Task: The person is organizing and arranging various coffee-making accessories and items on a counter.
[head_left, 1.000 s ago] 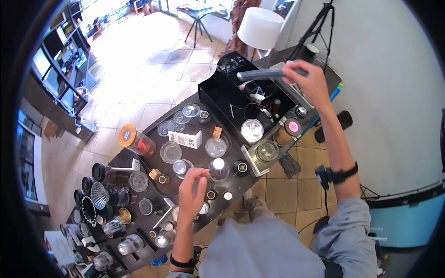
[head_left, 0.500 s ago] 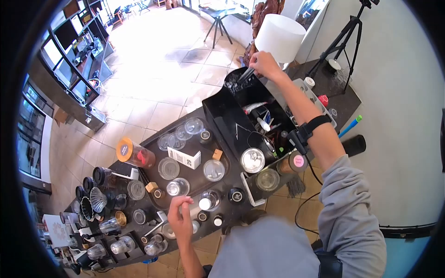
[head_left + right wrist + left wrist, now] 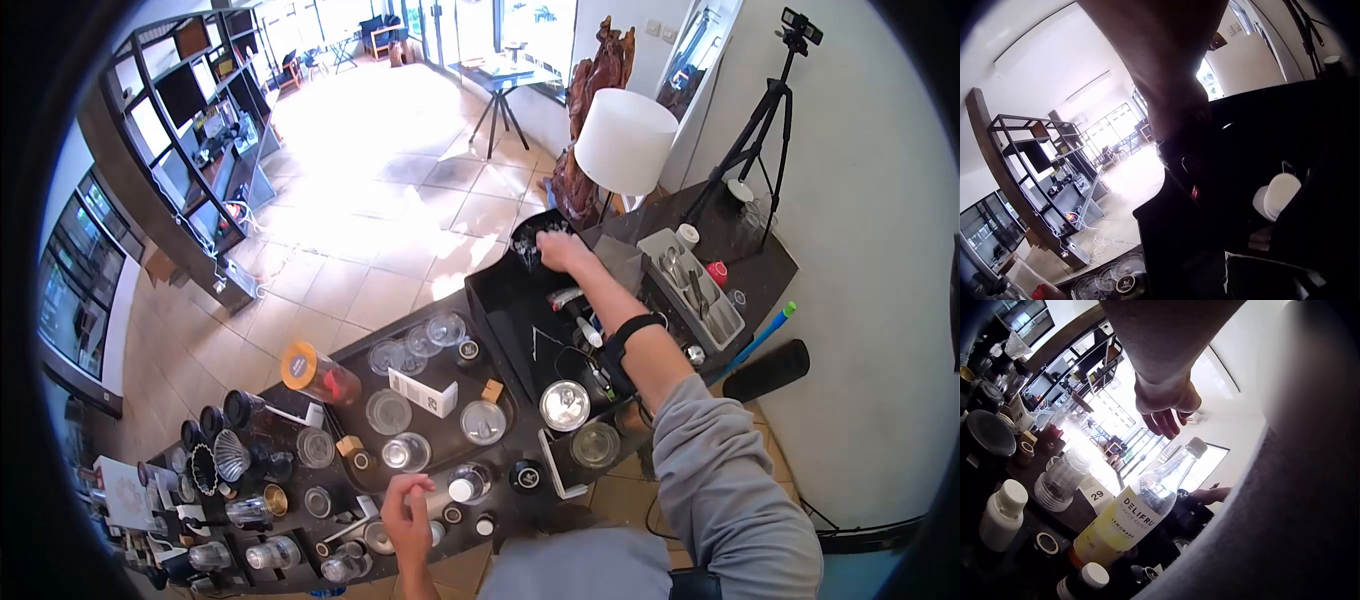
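My right hand (image 3: pixel 563 250) reaches down into the far compartment of a black organizer (image 3: pixel 495 300), over small shiny clear pieces (image 3: pixel 526 246). Its fingertips are hidden there, and I cannot tell whether they hold anything. In the right wrist view that hand (image 3: pixel 1179 115) is dark against the organizer's black wall. My left hand (image 3: pixel 404 515) hovers over the table's near side, fingers loosely bent and holding nothing. Beside it is a clear bottle with a white cap (image 3: pixel 470 484); the left wrist view shows its yellow "Delifru" lemonade label (image 3: pixel 1119 525) below the hand (image 3: pixel 1169 403).
A dark tray (image 3: pixel 455 400) carries clear lids, a glass jar (image 3: pixel 407 452) and a "29" card (image 3: pixel 423 392). An orange-lidded jar (image 3: pixel 318 372) stands at its left corner. Right of the organizer are a cutlery tray (image 3: pixel 692 290), a white lamp (image 3: pixel 626 140) and a tripod (image 3: pixel 765 130).
My right hand has carried a long grey stick-like thing to the far compartment and lowered into it; the thing is now out of sight. My left hand stays near the bottle. The head view has shifted.
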